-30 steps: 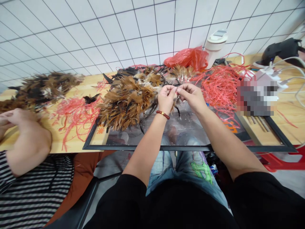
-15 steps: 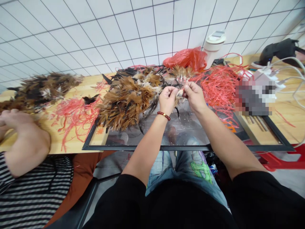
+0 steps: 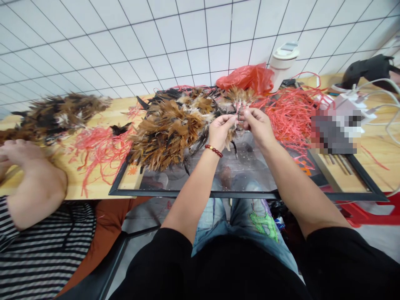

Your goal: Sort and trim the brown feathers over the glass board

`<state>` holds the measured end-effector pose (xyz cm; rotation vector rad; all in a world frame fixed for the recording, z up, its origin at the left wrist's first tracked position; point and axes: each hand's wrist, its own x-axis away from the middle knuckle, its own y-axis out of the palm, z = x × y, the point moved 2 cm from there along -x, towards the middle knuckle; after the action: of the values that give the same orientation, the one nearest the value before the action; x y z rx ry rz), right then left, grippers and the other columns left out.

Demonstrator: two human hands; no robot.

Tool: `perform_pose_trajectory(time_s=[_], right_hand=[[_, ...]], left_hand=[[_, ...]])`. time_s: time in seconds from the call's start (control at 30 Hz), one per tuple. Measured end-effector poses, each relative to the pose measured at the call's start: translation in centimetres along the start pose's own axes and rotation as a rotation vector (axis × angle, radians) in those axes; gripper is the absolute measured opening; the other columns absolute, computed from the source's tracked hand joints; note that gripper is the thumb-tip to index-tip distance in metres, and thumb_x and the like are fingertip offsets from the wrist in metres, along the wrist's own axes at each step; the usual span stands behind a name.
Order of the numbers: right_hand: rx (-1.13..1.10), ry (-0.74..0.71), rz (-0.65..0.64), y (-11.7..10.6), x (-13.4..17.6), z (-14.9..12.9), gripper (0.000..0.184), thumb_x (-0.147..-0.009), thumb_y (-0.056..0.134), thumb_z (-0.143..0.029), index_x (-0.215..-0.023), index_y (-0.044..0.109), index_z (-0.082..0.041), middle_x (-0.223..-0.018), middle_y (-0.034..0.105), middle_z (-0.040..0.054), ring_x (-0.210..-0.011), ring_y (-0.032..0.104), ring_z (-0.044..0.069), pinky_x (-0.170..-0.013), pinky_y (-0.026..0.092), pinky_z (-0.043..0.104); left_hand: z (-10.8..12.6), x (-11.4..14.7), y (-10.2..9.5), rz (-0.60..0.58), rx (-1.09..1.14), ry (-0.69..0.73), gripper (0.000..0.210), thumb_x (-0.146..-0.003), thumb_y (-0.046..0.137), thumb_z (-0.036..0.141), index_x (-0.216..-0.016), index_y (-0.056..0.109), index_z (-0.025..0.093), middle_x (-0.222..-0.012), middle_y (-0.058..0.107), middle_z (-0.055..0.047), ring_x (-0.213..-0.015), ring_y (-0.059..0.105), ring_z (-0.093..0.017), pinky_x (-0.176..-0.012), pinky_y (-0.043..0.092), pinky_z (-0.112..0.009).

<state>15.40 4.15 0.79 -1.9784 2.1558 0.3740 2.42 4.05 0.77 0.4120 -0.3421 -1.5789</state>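
Over the glass-topped frame, my left hand (image 3: 219, 132) is closed in a pinch on a small bunch of feathers (image 3: 230, 137), whose pale and dark tips hang below the fingers. Close against it, my right hand (image 3: 258, 126) has thumb and fingers pressed together at the quill end. What the right fingertips grip is too small to make out, though a bit of pink shows there. Left of my hands lies a large heap of brown and black feathers (image 3: 170, 133). Just behind them is another tan feather bunch (image 3: 239, 96).
Pink plastic strips (image 3: 289, 116) are heaped at the right, more strips (image 3: 100, 146) at the left. A red plastic bag (image 3: 245, 78) and a white tumbler (image 3: 283, 66) stand by the tiled wall. White chargers with cables (image 3: 351, 100) lie right. A co-worker's arm (image 3: 37, 171) rests left.
My hands stay together at nearly the same place, with the fingertips slightly shifted around the feather bunch. The whole view has moved a little.
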Motion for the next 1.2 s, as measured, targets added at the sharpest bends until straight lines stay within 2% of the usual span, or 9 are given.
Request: perform_pose_trajectory(time_s=[0.13, 0.27, 0.5, 0.6, 0.77, 0.93, 1.0, 1.1, 1.2], right_hand=[[0.040, 0.010, -0.086, 0.6, 0.5, -0.4, 0.046, -0.065, 0.082, -0.060, -0.080, 0.064, -0.021, -0.068, 0.059, -0.0012, -0.060, 0.050, 0.011, -0.057, 0.042, 0.027], [0.060, -0.058, -0.013, 0.6, 0.4, -0.1, 0.032, -0.070, 0.079, -0.048, -0.081, 0.069, -0.020, -0.070, 0.063, -0.0003, -0.065, 0.054, 0.013, -0.063, 0.045, 0.029], [0.260, -0.227, 0.080, 0.1, 0.6, 0.1, 0.017, -0.075, 0.074, -0.036, -0.074, 0.069, -0.020, -0.073, 0.064, 0.0009, -0.069, 0.055, 0.015, -0.067, 0.046, 0.029], [0.247, -0.183, 0.067, 0.3, 0.7, 0.2, 0.017, -0.077, 0.072, -0.037, -0.075, 0.068, -0.020, -0.072, 0.063, 0.0007, -0.067, 0.055, 0.014, -0.065, 0.046, 0.029], [0.076, -0.057, 0.046, 0.4, 0.2, 0.9, 0.018, -0.076, 0.073, -0.037, -0.076, 0.063, -0.022, -0.065, 0.060, -0.0016, -0.060, 0.052, 0.013, -0.058, 0.044, 0.027], [0.019, -0.040, 0.062, 0.3, -0.1, 1.1, 0.020, -0.075, 0.074, -0.038, -0.078, 0.062, -0.023, -0.067, 0.062, -0.0010, -0.062, 0.057, 0.014, -0.063, 0.049, 0.030], [0.039, -0.055, 0.055, 0.3, 0.1, 0.9, 0.020, -0.076, 0.073, -0.039, -0.078, 0.062, -0.023, -0.070, 0.063, -0.0003, -0.065, 0.059, 0.015, -0.067, 0.051, 0.031], [0.155, -0.134, 0.035, 0.4, 0.4, 0.4, 0.015, -0.076, 0.071, -0.035, -0.077, 0.065, -0.022, -0.075, 0.066, 0.0015, -0.074, 0.062, 0.016, -0.073, 0.052, 0.032], [0.253, -0.204, 0.044, 0.4, 0.6, 0.1, 0.011, -0.075, 0.070, -0.031, -0.075, 0.068, -0.021, -0.079, 0.067, 0.0027, -0.077, 0.062, 0.017, -0.077, 0.051, 0.033]], left_hand=[[0.2, -0.1, -0.1, 0.041, 0.024, -0.011, 0.010, -0.076, 0.080, 0.017, -0.073, 0.070, 0.016, -0.074, 0.071, 0.001, -0.073, 0.067, -0.008, -0.080, 0.051, -0.023], [0.2, -0.2, 0.0, -0.011, 0.041, -0.062, 0.005, -0.077, 0.078, 0.016, -0.078, 0.072, 0.017, -0.078, 0.073, 0.000, -0.073, 0.067, -0.009, -0.079, 0.052, -0.024], [0.0, 0.0, 0.3, 0.027, -0.071, 0.050, 0.019, -0.069, 0.086, 0.020, -0.071, 0.067, 0.016, -0.069, 0.066, 0.004, -0.067, 0.061, -0.005, -0.074, 0.048, -0.019], [0.1, -0.1, 0.0, 0.082, -0.111, 0.050, 0.018, -0.073, 0.083, 0.023, -0.067, 0.067, 0.016, -0.066, 0.066, 0.004, -0.069, 0.061, -0.007, -0.074, 0.048, -0.020], [0.1, -0.2, -0.2, 0.085, -0.077, -0.088, 0.014, -0.081, 0.076, 0.022, -0.070, 0.070, 0.015, -0.068, 0.070, 0.000, -0.065, 0.061, -0.007, -0.067, 0.048, -0.020], [-0.5, 0.0, -0.1, 0.096, -0.199, -0.190, 0.023, -0.081, 0.072, 0.012, -0.060, 0.063, 0.016, -0.047, 0.054, 0.005, -0.043, 0.043, -0.003, -0.046, 0.030, -0.017], [-0.5, 0.1, -0.1, 0.117, -0.184, -0.226, 0.023, -0.082, 0.071, 0.013, -0.062, 0.060, 0.016, -0.046, 0.053, 0.006, -0.040, 0.043, -0.003, -0.043, 0.027, -0.017], [-0.2, 0.2, 0.1, 0.124, -0.006, -0.268, 0.018, -0.086, 0.067, 0.013, -0.071, 0.057, 0.016, -0.058, 0.062, 0.003, -0.048, 0.056, -0.005, -0.051, 0.040, -0.016], [0.0, 0.2, 0.1, 0.126, 0.124, -0.227, 0.016, -0.088, 0.064, 0.011, -0.074, 0.057, 0.015, -0.065, 0.065, 0.001, -0.058, 0.061, -0.004, -0.065, 0.049, -0.018]])
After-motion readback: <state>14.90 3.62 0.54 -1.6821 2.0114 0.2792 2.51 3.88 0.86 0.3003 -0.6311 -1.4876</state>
